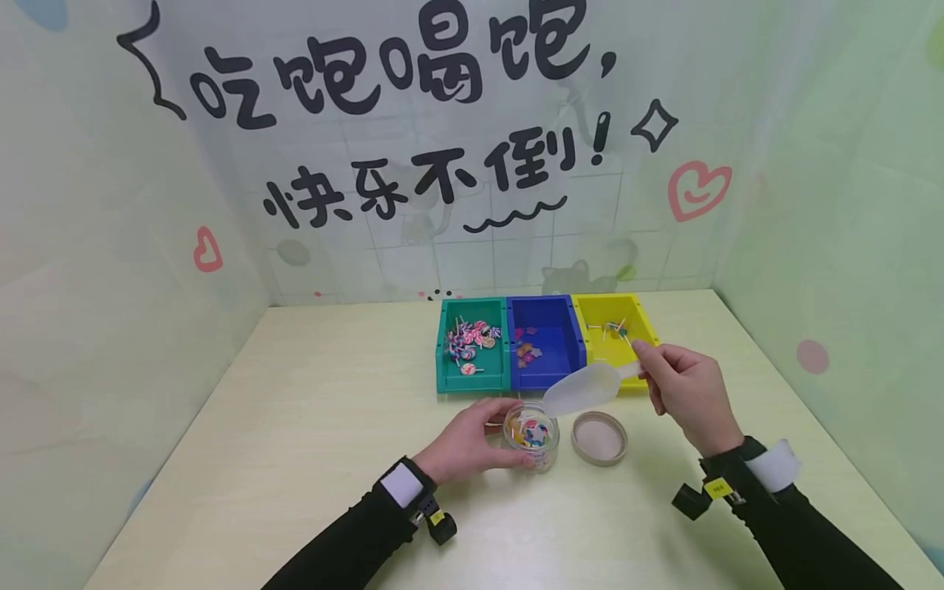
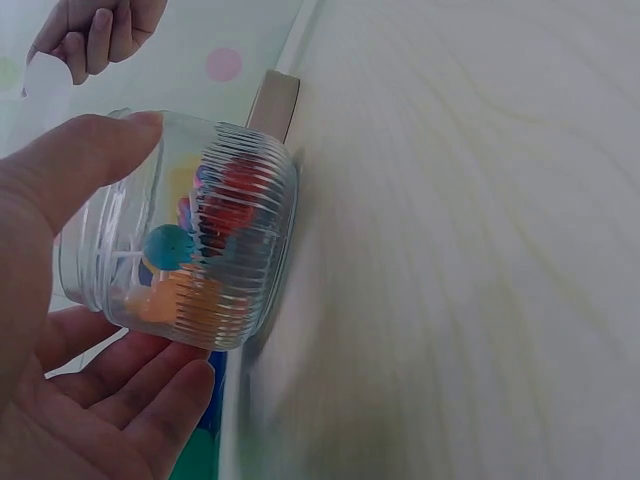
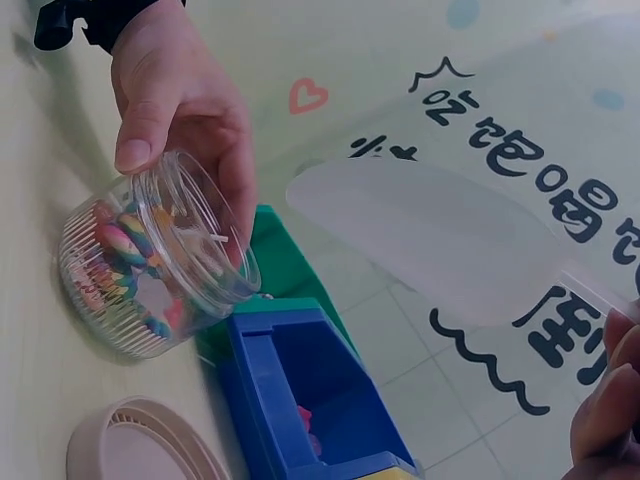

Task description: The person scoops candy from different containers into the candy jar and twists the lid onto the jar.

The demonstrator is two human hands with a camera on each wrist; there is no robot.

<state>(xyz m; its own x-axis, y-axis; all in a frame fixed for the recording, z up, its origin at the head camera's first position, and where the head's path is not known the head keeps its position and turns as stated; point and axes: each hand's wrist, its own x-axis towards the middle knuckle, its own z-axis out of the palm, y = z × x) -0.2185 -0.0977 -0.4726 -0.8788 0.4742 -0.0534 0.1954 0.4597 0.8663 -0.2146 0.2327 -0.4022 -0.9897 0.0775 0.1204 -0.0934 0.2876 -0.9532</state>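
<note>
A ribbed clear jar (image 1: 533,438) stands on the table with colourful small pieces inside, its mouth uncovered. My left hand (image 1: 479,442) grips it from the left, thumb on one side and fingers round the other. In my right hand (image 1: 689,393) is the handle of a translucent white scoop (image 1: 584,388), pinched between thumb and fingers. The scoop's tip hangs just above the jar's rim at its right. From the right wrist view, the scoop (image 3: 430,235) looks bare and the jar (image 3: 130,265) shows rainbow-striped pieces.
A beige lid (image 1: 600,439) lies right of the jar. Behind stand three joined bins: a green one (image 1: 442,373) with lollipop-like pieces, a blue one (image 1: 549,328) with small pink and orange pieces, a yellow one (image 1: 601,307) with a few sticks. Printed walls enclose the table.
</note>
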